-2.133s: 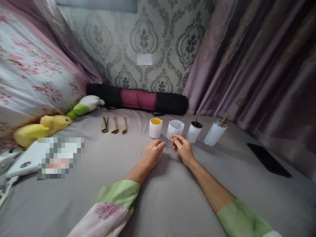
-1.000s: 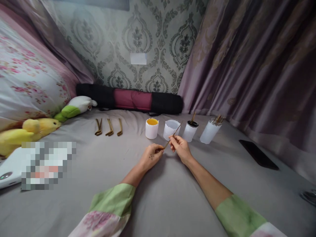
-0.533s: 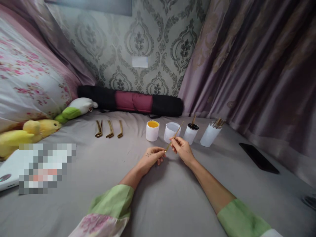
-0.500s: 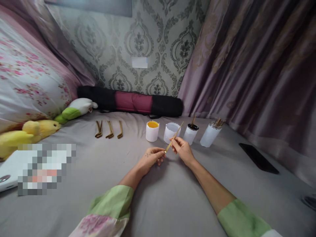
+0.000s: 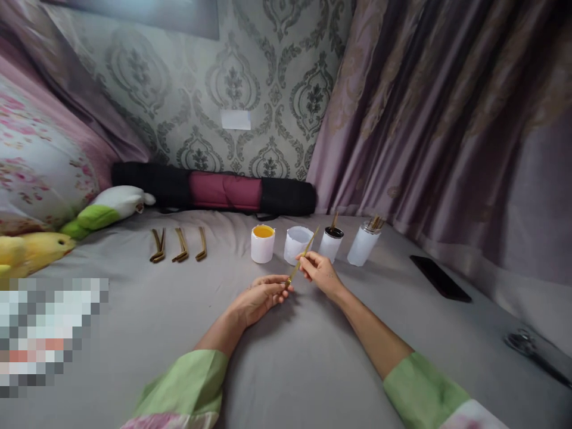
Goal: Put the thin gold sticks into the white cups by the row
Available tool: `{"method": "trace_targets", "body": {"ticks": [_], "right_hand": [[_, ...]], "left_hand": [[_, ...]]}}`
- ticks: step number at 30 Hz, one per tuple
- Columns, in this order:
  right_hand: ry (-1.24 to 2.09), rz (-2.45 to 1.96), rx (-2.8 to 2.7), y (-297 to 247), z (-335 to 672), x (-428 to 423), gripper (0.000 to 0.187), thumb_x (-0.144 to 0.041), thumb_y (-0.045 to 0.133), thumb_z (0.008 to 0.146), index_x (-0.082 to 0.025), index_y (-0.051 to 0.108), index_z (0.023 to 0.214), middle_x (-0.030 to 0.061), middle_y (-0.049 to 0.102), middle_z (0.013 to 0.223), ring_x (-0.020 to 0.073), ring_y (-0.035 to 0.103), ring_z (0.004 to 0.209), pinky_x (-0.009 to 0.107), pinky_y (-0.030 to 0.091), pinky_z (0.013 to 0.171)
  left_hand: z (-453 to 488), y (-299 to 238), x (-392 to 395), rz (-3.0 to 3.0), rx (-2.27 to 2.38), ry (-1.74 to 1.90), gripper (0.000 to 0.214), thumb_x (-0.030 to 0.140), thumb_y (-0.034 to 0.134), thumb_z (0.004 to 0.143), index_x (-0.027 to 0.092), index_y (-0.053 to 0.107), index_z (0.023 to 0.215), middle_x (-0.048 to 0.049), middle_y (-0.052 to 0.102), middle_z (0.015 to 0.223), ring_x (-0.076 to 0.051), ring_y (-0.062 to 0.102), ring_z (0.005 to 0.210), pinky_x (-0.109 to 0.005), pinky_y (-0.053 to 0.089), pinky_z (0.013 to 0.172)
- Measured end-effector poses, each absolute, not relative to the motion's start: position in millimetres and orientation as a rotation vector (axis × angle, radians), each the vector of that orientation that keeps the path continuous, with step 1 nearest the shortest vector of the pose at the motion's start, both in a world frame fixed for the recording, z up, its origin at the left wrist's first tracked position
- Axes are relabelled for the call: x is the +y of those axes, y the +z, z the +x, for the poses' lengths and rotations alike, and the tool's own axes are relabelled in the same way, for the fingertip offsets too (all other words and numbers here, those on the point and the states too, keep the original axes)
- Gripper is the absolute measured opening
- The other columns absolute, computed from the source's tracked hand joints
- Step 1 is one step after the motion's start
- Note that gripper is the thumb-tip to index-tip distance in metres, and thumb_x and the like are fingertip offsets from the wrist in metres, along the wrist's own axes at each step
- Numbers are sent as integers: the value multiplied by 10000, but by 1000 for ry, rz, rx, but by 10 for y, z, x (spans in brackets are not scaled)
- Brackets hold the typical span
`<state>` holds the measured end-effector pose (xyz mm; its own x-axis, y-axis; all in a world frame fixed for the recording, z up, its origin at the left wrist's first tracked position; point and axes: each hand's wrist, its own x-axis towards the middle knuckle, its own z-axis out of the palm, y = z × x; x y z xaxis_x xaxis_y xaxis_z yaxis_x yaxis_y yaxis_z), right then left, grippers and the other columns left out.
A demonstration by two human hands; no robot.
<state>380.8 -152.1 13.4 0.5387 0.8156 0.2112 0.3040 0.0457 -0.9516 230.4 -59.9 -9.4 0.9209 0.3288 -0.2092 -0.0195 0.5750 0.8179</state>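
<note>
Between both hands a thin golden stick (image 5: 296, 269) slants up to the right. My left hand (image 5: 263, 296) is closed at its lower end, where a small shiny bit shows at the fingertips. My right hand (image 5: 319, 273) pinches the stick around its middle, and the tip sticks out above the fingers. Just behind stand a white cup (image 5: 297, 243), a white cup with yellow contents (image 5: 262, 246), a pale cup with dark contents and a stick in it (image 5: 330, 245), and a taller pale container with several sticks (image 5: 363, 246).
Three groups of bent golden-brown sticks (image 5: 179, 245) lie on the grey sheet (image 5: 290, 369) at left. A black phone (image 5: 440, 277) and a dark object with a strap (image 5: 522, 342) lie at right. Plush toys (image 5: 109, 208) and a black-and-maroon roll (image 5: 226, 192) line the back.
The view has shifted right, so the scene sits further left. My left hand has turned slightly with its fingers more opened out at the stick's lower end; the right keeps its pinch.
</note>
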Motion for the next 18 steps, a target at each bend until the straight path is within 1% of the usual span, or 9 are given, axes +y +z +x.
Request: {"method": "trace_targets", "body": {"ticks": [8,18], "right_hand": [[485,-1535,-1002,186,3858,-1512,318,-444,530,745,-157,596,866,-18,522,626,64,440,457,171,340,382],[406,-1526,-931,441,4051,-1480,358,-494,539,731,-156,606,826,-16,526,608,62,448,437,172,337,360]], "left_hand": [[2260,-57,-605,922,377,186,228,8,588,712,86,587,927,-102,647,833,-74,578,631,-177,454,585],[2258,-118,-562,897,366,189,273,24,620,693,75,568,956,-119,646,865,-73,586,641,-161,468,590]]}}
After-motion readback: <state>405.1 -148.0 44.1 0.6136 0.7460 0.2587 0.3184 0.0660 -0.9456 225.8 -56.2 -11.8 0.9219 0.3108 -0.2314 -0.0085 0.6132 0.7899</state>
